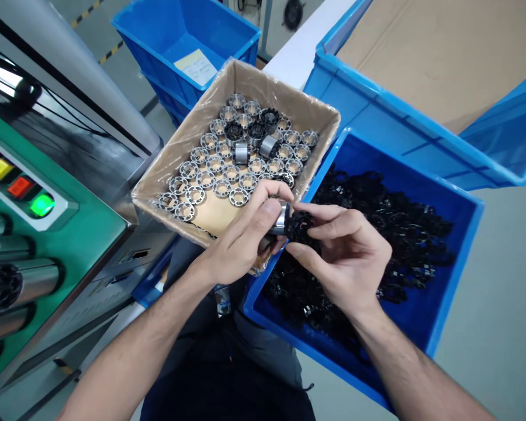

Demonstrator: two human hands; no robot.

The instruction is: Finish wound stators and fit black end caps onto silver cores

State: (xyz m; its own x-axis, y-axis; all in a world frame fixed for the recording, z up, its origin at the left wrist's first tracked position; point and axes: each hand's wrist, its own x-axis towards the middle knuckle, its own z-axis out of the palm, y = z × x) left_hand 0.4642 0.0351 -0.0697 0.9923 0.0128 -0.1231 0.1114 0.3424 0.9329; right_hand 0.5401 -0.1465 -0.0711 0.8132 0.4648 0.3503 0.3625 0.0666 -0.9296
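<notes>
My left hand (pixel 245 234) is wrapped round a silver metal cylinder (pixel 281 220), a ring-shaped core that lies on its side above the near corner of a plastic-lined carton (pixel 241 73). My right hand (pixel 346 251) pinches a black plastic ring piece (pixel 301 225) between thumb and fingers, right at the cylinder's right end. Whether the piece is seated in the cylinder I cannot tell. Inside the carton stand many bare metal ring cores (pixel 231 173), and several cores with black plastic ends, such as the one lying on its side (pixel 241 154).
A blue bin (pixel 462 234) heaped with black plastic pieces (pixel 403 234) is under my right hand. Farther back are a large blue crate (pixel 377 111) with cardboard and stacked blue bins (pixel 149 44). On the left stands a green-topped machine (pixel 83 245) with lit buttons.
</notes>
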